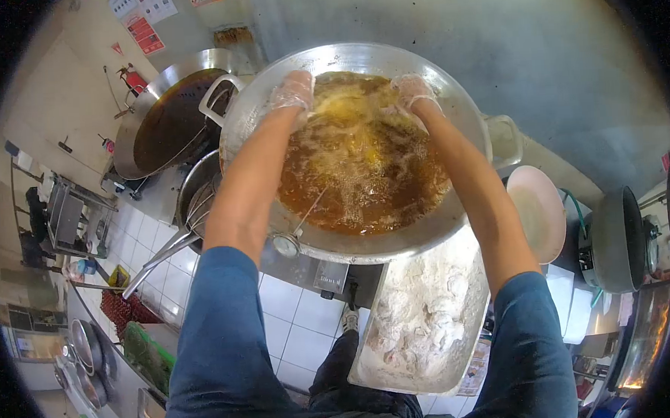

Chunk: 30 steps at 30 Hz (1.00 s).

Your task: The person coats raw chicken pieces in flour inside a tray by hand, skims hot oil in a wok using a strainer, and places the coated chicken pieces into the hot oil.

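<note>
- Pan (251, 130): wide, round, dull silvery metal with looped side handles; holds amber-brown, bubbling liquid (357, 193), frothy and paler toward the far side.
- Left hand (292, 91): crinkled, translucent glove; at the liquid's far left edge. Finger spread and any hold cannot be determined.
- Right hand (414, 92): similarly gloved, at the far right edge; grip likewise indeterminable.
- Dial thermometer (285, 245): round face, thin stem, at near rim.
- Tray (403, 388): rectangular, below pan's near right side; contains lumpy, powder-coated pieces (422, 310).
</note>
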### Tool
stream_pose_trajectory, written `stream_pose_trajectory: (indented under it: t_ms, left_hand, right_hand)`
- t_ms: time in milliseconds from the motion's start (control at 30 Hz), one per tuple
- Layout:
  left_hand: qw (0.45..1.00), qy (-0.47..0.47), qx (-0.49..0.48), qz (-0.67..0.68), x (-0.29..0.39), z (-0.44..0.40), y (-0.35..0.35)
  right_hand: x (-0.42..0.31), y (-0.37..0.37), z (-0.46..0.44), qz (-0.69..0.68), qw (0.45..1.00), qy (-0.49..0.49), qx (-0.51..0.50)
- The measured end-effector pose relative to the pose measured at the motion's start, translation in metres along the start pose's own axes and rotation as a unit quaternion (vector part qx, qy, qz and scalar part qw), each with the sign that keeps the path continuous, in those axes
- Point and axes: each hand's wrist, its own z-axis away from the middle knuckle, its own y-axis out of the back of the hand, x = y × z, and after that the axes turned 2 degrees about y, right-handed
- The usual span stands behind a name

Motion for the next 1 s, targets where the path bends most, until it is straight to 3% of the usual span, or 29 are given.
stream_pose_trajectory:
  t_ms: [100, 133, 167, 200, 300, 433, 533, 600, 667, 733, 833, 933, 1000]
  left_hand:
    - [0.999, -0.023, 0.027, 0.040, -0.004, 0.002, 0.021]
    - [0.997, -0.042, 0.004, 0.070, -0.002, 0.005, 0.037]
    - [0.994, -0.098, 0.048, 0.017, 0.002, 0.018, 0.060]
    - [0.986, -0.148, 0.078, -0.015, 0.015, 0.037, 0.079]
    - [0.958, -0.249, 0.119, 0.073, 0.073, 0.125, 0.112]
    - [0.910, -0.290, 0.104, 0.277, 0.145, 0.256, 0.103]
    - [0.900, -0.223, 0.067, 0.369, 0.184, 0.350, 0.018]
    - [0.917, -0.129, 0.031, 0.376, 0.196, 0.420, -0.081]
    - [0.954, -0.022, 0.005, 0.297, 0.198, 0.500, -0.202]
    - [0.988, 0.033, -0.014, 0.148, 0.182, 0.567, -0.297]
    - [0.989, 0.023, -0.141, 0.036, 0.149, 0.621, -0.362]
    - [0.952, -0.037, -0.275, 0.128, 0.126, 0.626, -0.402]
    - [0.940, 0.068, -0.311, 0.123, 0.127, 0.610, -0.397]
  right_hand:
    - [0.010, 0.067, 0.042, -0.209, 0.968, -0.101, -0.097]
    - [0.021, 0.082, 0.051, -0.073, 0.996, -0.004, -0.060]
    - [0.035, 0.086, 0.054, 0.058, 0.993, 0.096, -0.030]
    - [0.044, 0.109, 0.079, 0.033, 0.994, 0.101, -0.015]
    - [0.037, 0.189, 0.218, -0.313, 0.948, 0.053, 0.022]
    - [0.021, 0.191, 0.367, -0.513, 0.857, 0.023, -0.033]
    - [-0.003, 0.119, 0.453, -0.589, 0.800, -0.040, -0.108]
    - [-0.027, 0.035, 0.496, -0.567, 0.799, -0.100, -0.175]
    - [-0.044, -0.048, 0.515, -0.458, 0.853, -0.124, -0.217]
    - [-0.058, -0.085, 0.513, -0.227, 0.967, -0.017, -0.111]
    - [-0.073, -0.147, 0.494, -0.324, 0.891, -0.303, -0.097]
    - [-0.073, -0.159, 0.479, -0.188, 0.925, -0.216, -0.249]
    - [-0.069, -0.176, 0.470, -0.210, 0.919, -0.160, -0.291]
